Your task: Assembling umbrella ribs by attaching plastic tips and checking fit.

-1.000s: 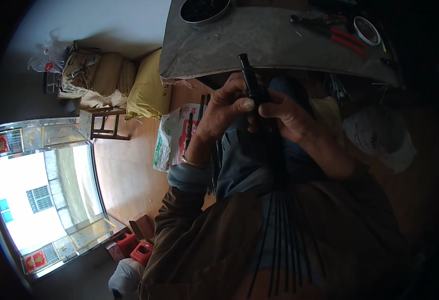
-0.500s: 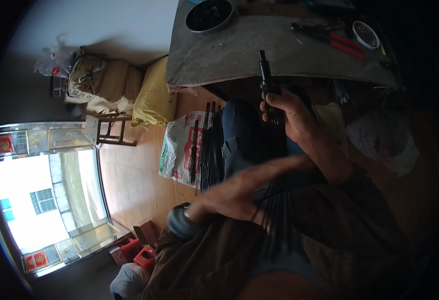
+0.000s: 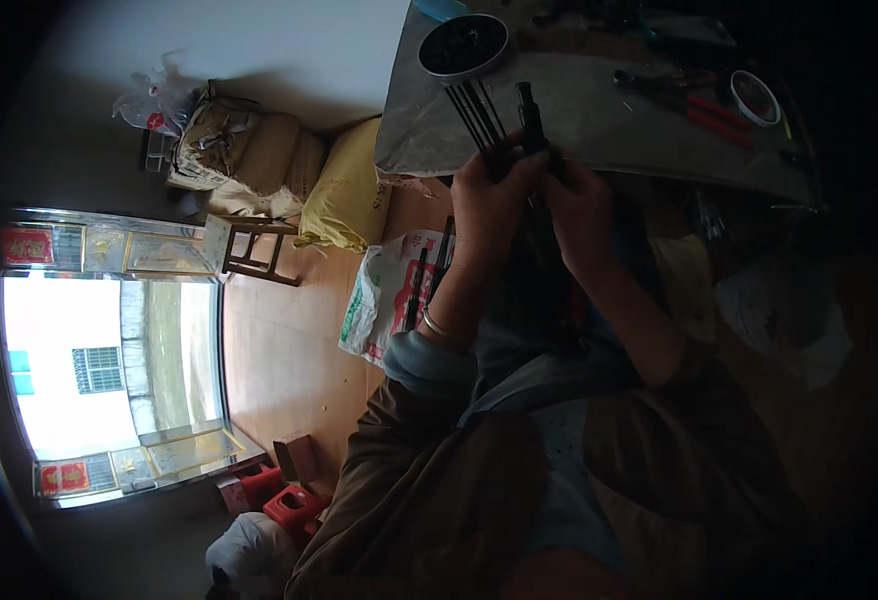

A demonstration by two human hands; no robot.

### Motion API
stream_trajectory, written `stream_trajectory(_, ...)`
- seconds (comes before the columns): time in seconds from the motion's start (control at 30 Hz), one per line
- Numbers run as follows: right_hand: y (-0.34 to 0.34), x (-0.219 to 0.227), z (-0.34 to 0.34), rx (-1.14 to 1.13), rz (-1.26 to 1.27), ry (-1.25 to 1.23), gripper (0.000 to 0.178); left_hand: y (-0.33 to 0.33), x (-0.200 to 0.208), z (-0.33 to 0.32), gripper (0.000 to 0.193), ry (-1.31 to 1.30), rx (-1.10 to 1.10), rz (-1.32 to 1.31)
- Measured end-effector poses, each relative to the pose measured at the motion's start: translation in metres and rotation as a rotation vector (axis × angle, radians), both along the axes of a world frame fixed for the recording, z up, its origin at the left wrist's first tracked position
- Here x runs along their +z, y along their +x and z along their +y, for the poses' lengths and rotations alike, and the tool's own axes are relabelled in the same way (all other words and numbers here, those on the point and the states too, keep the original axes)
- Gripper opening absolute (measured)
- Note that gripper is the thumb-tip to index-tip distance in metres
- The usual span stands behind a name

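Left hand (image 3: 486,202) is gripping thin black rods (image 3: 475,117); right hand (image 3: 580,212) is holding a black tube (image 3: 530,118) just beside them, near the table (image 3: 414,130) edge. Rods are fanning toward the bowl (image 3: 488,71); uneven grip may be risking slippage, or tips catching its rim.

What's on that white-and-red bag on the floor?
Dark rods lie on the bag; the left forearm and sleeve cover its lower right, so anything there is hidden.
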State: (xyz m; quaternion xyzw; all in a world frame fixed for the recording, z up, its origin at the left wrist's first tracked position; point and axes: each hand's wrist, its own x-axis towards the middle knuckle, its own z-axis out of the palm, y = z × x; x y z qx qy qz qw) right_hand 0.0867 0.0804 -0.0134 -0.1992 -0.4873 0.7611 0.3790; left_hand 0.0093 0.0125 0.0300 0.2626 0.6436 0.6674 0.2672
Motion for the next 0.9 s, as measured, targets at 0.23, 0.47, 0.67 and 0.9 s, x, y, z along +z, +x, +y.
stream_trajectory(0.23, 0.015, 0.009, 0.001, -0.224, -0.089, 0.57, 0.024, -0.001, 0.007, -0.009, 0.027, 0.037, -0.023, -0.07)
stream_trajectory(0.47, 0.035, 0.025, 0.019, 0.067, -0.309, 0.586, 0.02, 0.001, 0.007, -0.018, 0.026, 0.09, -0.028, -0.104)
stream_trajectory(0.67, 0.032, 0.012, 0.034, 0.41, -0.269, 0.204, 0.02, 0.012, 0.011, -0.029, 0.029, 0.127, -0.015, -0.14)
stream_trajectory(0.9, 0.026, 0.016, 0.035, 0.568, -0.293, 0.055, 0.017, 0.01, 0.008, -0.037, 0.03, 0.127, -0.017, -0.075)
